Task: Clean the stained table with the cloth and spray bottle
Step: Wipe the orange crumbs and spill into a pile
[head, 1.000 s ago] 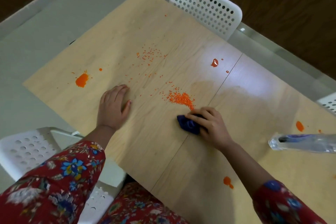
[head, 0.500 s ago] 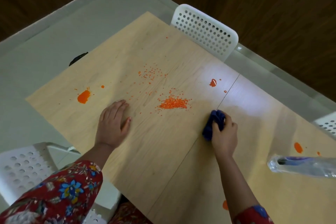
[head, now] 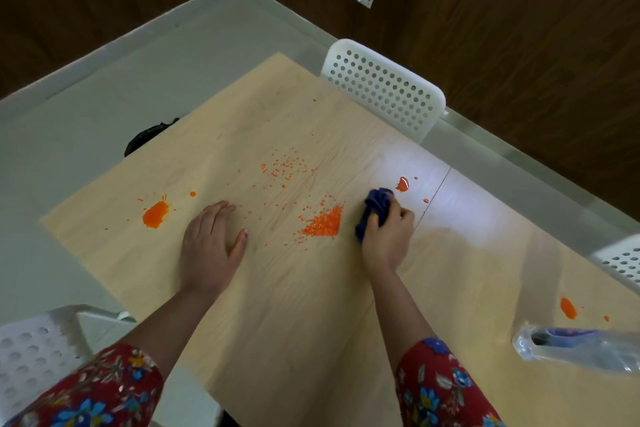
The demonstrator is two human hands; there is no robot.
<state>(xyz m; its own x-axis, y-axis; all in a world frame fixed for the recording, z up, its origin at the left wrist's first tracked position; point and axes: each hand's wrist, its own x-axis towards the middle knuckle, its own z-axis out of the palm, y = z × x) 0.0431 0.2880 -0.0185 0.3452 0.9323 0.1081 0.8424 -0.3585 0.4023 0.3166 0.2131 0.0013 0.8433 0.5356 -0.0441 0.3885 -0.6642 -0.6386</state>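
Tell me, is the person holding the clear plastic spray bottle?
No, the clear plastic spray bottle lies on the wooden table, while the right hand grips the crumpled blue cloth and the left hand rests flat.

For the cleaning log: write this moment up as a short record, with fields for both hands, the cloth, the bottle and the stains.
left hand: flat on the table, fingers straight, holding nothing
right hand: grips the bunched blue cloth against the table
cloth: between the orange crumb pile and a small orange blot
spray bottle: on the table at the right, apart from both hands
other stains: orange splat beyond the left hand; orange spot near the bottle
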